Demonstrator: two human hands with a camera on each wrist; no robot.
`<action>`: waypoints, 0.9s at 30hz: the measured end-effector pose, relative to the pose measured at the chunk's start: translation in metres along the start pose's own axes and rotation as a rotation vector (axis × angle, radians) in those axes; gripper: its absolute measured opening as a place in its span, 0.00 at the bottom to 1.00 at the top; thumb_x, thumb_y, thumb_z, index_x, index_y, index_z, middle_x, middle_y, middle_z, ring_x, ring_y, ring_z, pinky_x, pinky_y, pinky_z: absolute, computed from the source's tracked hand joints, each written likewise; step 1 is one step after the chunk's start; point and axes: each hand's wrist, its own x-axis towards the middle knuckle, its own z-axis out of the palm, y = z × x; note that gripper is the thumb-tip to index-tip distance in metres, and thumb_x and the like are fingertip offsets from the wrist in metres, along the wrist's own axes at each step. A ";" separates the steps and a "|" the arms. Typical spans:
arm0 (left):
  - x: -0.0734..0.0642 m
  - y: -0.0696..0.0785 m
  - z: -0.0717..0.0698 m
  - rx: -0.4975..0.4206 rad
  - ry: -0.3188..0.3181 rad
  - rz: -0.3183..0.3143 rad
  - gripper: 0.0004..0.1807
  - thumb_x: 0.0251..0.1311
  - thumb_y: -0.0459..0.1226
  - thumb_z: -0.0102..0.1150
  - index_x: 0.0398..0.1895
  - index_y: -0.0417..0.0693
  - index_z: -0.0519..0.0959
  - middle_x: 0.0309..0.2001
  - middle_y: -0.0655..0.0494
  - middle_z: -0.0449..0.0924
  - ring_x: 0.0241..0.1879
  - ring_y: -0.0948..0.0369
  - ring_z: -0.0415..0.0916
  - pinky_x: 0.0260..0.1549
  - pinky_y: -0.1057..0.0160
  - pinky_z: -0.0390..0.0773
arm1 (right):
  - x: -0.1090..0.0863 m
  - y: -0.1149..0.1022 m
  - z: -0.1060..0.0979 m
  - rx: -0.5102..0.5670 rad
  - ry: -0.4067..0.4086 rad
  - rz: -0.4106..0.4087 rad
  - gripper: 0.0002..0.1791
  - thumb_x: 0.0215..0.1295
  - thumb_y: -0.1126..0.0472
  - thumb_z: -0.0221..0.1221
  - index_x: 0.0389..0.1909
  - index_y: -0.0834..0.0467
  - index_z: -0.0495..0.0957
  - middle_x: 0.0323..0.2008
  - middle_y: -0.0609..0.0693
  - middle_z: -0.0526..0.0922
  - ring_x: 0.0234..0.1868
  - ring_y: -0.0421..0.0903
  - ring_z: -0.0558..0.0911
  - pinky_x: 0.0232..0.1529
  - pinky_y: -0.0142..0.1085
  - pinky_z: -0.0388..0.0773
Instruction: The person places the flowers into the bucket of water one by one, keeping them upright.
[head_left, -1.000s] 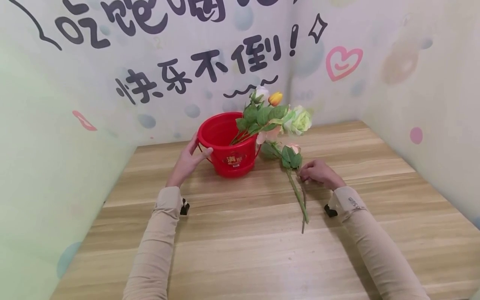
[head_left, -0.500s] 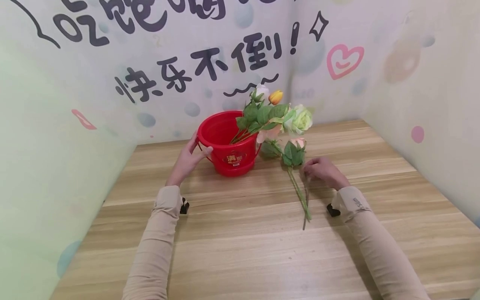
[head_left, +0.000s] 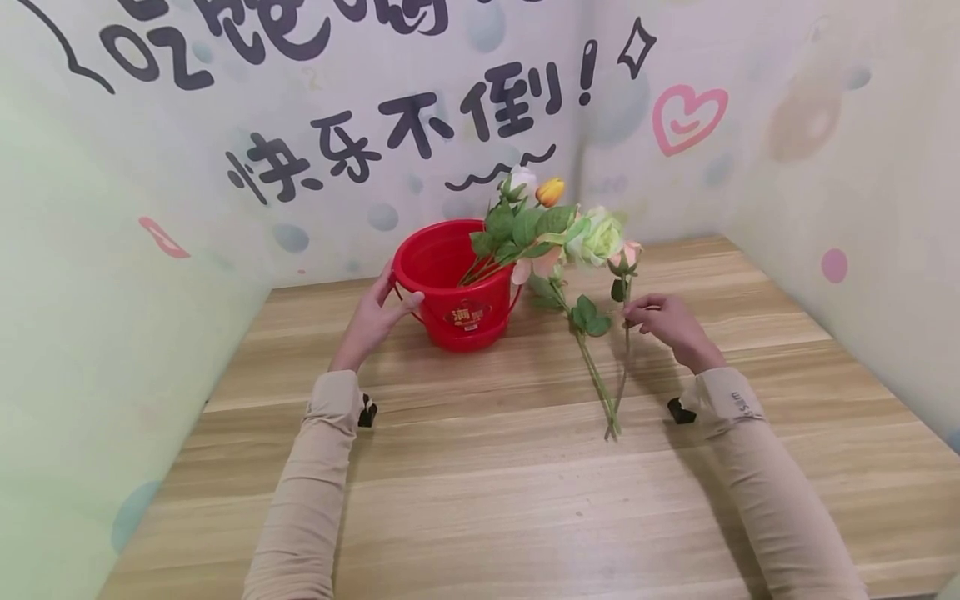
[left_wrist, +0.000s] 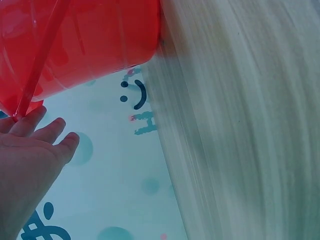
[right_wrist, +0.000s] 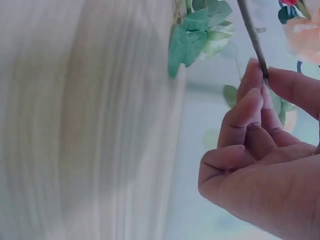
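In the head view a red bucket (head_left: 468, 312) holds several artificial flowers: a white one (head_left: 522, 177), a yellow tulip (head_left: 551, 192) and a pale green rose (head_left: 597, 239). My left hand (head_left: 369, 327) rests against the bucket's left side near the rim, thumb toward the front; in the left wrist view its visible fingers are fairly straight. My right hand (head_left: 671, 325) pinches the stem of a pink rose (head_left: 628, 256) between thumb and fingertips, holding it upright right of the bucket. Another stem with green leaves (head_left: 590, 318) lies beside it; its flower is partly hidden.
Everything stands on a wood-grain table (head_left: 480, 492). A printed wall (head_left: 337, 217) rises directly behind the bucket, and another wall (head_left: 832, 192) borders the right side.
My right hand has moved up and to the right with the pink rose, which has risen from among the leaves of the other stem. The left hand and bucket have stayed put.
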 end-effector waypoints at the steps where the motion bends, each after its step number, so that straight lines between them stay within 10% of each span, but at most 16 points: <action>1: 0.000 0.001 0.000 -0.001 0.001 0.002 0.43 0.72 0.37 0.60 0.83 0.41 0.48 0.82 0.44 0.47 0.81 0.48 0.44 0.74 0.44 0.56 | 0.000 -0.001 -0.001 0.007 0.012 -0.004 0.17 0.79 0.63 0.53 0.55 0.74 0.74 0.37 0.44 0.85 0.40 0.35 0.80 0.47 0.33 0.77; 27: -0.001 0.001 0.000 0.001 -0.006 -0.006 0.44 0.73 0.38 0.60 0.84 0.42 0.48 0.82 0.44 0.47 0.81 0.48 0.44 0.74 0.45 0.56 | -0.010 -0.028 -0.024 0.101 0.255 -0.224 0.12 0.76 0.64 0.59 0.46 0.72 0.77 0.33 0.35 0.85 0.35 0.32 0.82 0.36 0.25 0.76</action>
